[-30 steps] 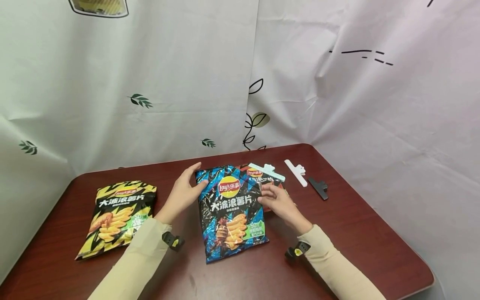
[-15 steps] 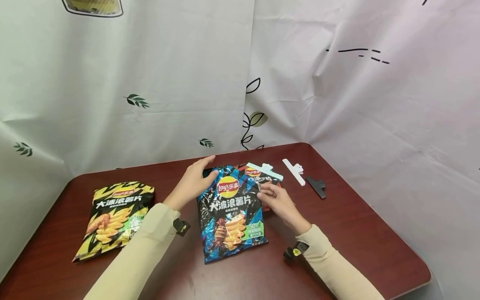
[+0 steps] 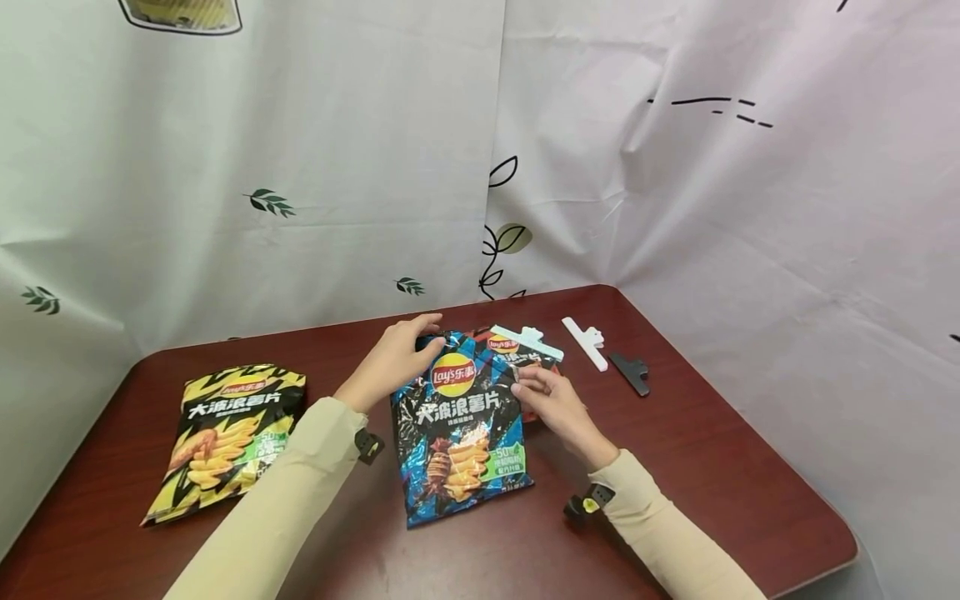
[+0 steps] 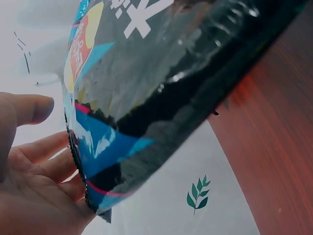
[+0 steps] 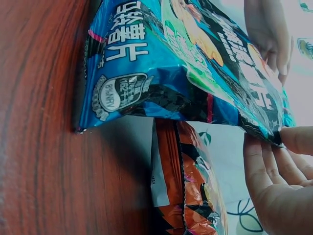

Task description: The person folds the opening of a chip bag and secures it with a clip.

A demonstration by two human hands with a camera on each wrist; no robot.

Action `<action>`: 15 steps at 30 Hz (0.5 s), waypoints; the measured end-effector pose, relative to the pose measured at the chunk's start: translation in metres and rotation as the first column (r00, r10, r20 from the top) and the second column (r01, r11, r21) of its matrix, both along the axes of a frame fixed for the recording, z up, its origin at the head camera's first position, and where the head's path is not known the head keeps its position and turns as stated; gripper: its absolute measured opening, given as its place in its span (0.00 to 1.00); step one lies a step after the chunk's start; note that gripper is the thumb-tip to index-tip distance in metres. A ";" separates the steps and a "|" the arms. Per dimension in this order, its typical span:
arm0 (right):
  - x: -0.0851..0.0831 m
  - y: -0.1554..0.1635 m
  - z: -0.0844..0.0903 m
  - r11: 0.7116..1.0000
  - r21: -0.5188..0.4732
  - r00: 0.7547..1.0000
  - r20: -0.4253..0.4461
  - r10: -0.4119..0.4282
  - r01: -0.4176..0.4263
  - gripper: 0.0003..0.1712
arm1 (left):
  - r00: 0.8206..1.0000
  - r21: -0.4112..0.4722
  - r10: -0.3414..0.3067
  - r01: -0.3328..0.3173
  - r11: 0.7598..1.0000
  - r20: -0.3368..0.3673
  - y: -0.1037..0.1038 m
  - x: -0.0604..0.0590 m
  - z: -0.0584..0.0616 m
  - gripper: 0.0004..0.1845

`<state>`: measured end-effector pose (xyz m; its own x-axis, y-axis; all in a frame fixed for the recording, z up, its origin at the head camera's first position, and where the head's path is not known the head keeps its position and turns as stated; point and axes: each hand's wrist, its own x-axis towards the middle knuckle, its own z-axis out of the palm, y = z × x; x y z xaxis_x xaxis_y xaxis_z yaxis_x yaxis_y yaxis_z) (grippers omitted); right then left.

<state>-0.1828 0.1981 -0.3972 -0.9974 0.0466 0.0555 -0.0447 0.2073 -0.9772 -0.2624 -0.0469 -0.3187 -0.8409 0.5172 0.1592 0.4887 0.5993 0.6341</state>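
A blue chip bag (image 3: 461, 425) (image 4: 171, 88) (image 5: 171, 63) lies on the dark red table (image 3: 712, 467), partly over a red chip bag (image 3: 525, 360) (image 5: 190, 186). My left hand (image 3: 408, 350) (image 4: 49, 127) rests at the blue bag's top left corner, with its fingers relaxed against the top edge and the thumb apart. My right hand (image 3: 528, 385) (image 5: 279, 147) pinches the bag's right edge, one finger on top and the others beneath. A pale clip (image 3: 525, 340) sits on the red bag's top.
A yellow chip bag (image 3: 225, 437) lies flat at the left of the table. A white clip (image 3: 587, 342) and a black clip (image 3: 630, 372) lie at the back right. A printed cloth backdrop (image 3: 300, 167) hangs close behind the table.
My left hand slid from the blue bag's left side up to its top corner. The blue bag shifted slightly. My right hand stayed at the right edge.
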 end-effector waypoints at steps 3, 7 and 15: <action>0.000 0.000 -0.001 1.000 -0.009 1.000 -0.004 -0.004 0.004 0.23 | 1.000 -0.019 -0.003 0.003 1.000 -0.013 0.003 0.001 0.000 0.27; 0.000 -0.001 -0.002 0.999 -0.031 1.000 -0.011 -0.009 0.009 0.22 | 0.999 -0.031 -0.004 0.003 1.000 -0.033 0.006 0.001 -0.001 0.25; 0.000 -0.003 -0.004 0.999 -0.035 1.000 -0.023 -0.013 0.012 0.19 | 0.995 -0.023 -0.009 0.006 1.000 -0.100 0.011 0.000 -0.004 0.19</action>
